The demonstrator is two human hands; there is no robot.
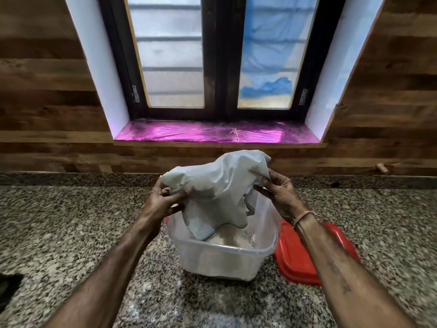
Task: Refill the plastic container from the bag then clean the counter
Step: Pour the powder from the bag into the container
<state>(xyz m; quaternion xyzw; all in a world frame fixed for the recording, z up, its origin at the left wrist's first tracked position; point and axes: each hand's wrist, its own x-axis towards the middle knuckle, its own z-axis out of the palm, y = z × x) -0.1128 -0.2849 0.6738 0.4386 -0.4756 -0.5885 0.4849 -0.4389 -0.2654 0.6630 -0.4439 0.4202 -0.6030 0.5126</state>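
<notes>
A white plastic bag (pixel 220 185) hangs upside down over a clear plastic container (pixel 220 259) on the speckled granite counter (pixel 71 221). The bag's lower end dips inside the container, where pale flour-like powder lies on the bottom. My left hand (pixel 163 200) pinches the bag's left side. My right hand (pixel 281 195) grips its right side. Both hands hold the bag above the container's rim. A red lid (pixel 298 259) lies flat on the counter right of the container, partly hidden by my right forearm.
A wood-panelled wall rises behind the counter, with a window and a pink foil-covered sill (pixel 217 134). A dark object (pixel 9 287) sits at the counter's left edge. Pale dust marks the counter (pixel 212 301) in front of the container.
</notes>
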